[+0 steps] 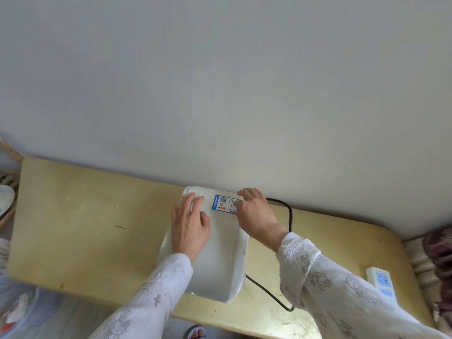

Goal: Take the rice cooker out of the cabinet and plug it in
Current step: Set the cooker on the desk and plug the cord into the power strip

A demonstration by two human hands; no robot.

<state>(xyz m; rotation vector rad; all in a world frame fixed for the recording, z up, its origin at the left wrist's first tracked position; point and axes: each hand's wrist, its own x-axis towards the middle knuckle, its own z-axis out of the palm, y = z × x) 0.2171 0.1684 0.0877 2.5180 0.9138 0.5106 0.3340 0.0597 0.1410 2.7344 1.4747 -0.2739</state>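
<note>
Head view: we are seeing the white rice cooker point(215, 250) sitting on the yellow tabletop point(80, 228) against the far wall. Our left hand point(189, 223) is lying flat on its lid; our right hand point(254, 211) is touching the far right edge, fingers loosely bent, gripping nothing. We are judging the shell rigid, smooth, slippery, moderately heavy, best held by both sides. Its black cord point(269, 293) is trailing right, toward the power strip point(381, 281).

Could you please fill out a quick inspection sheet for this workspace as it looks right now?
Surface: yellowish table against a pale wall.
Job's things: white rice cooker on the table; power strip at its right end.
Clutter: nothing seen on the table.
Grippers: left hand and right hand rest on the cooker.
Cables: black cord loops beside the cooker; plug end not visible.
Surroundings: bedding at right, floor items at left.
</note>
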